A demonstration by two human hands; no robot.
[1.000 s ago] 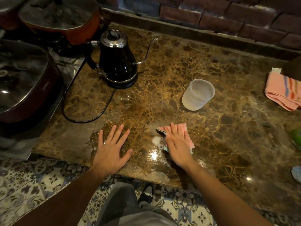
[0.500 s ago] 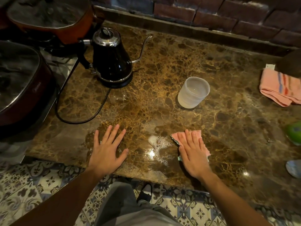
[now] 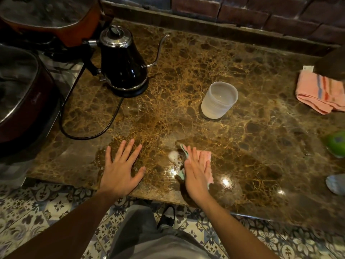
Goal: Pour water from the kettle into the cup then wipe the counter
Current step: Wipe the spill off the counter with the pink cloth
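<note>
Right hand flat, fingers extended, pressing pink cloth onto counter — nothing gripped. Left hand splayed flat, empty. Cup beyond the cloth; kettle beyond left hand.

Dim, warm, yellowish light from above. Small bright glare spots on wet counter at lower centre and lower right of frame. Highlights on kettle lid and body. Upper left and far right corners fall into deep shadow. Wide-angle bend at frame edges. Green object at right edge smeared by blur; centre fairly sharp.
</note>
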